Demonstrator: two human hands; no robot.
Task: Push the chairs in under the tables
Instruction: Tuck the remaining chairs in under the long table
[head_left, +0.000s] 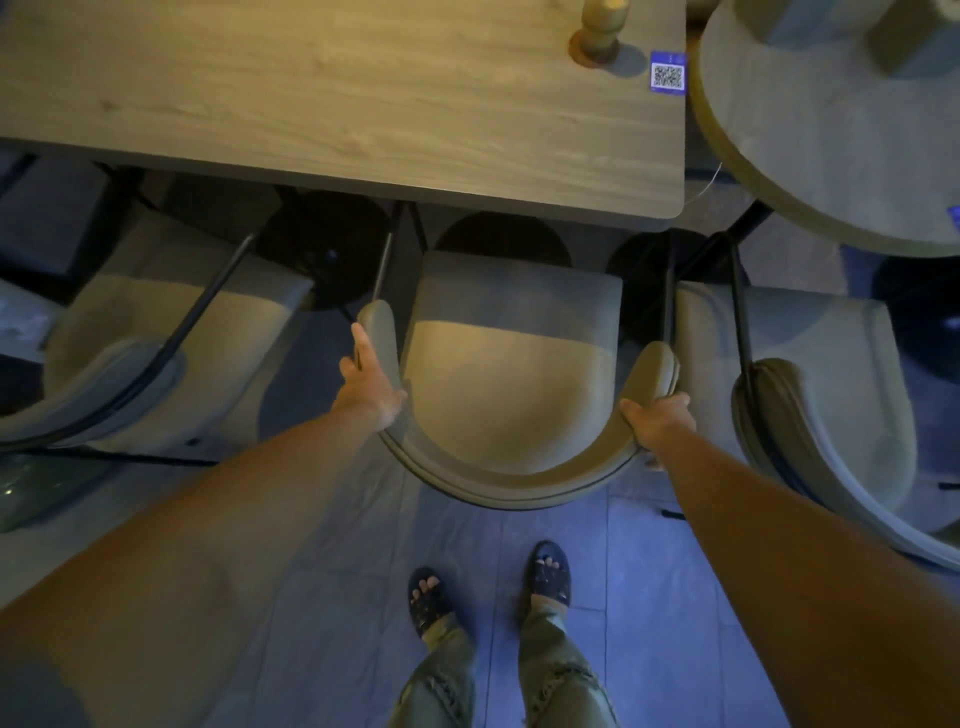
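We grip the beige curved chair (511, 395) with left hand (370, 382) and right hand (658, 418); its front edge stops just short of the table (363, 104) edge, neighbouring chairs close on both sides.

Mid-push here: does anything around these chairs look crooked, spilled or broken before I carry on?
Nothing looks spilled or broken. The left chair sits angled to the rectangular table, not square like the middle chair held by the left hand and right hand. All three seats are largely clear of the table edge.
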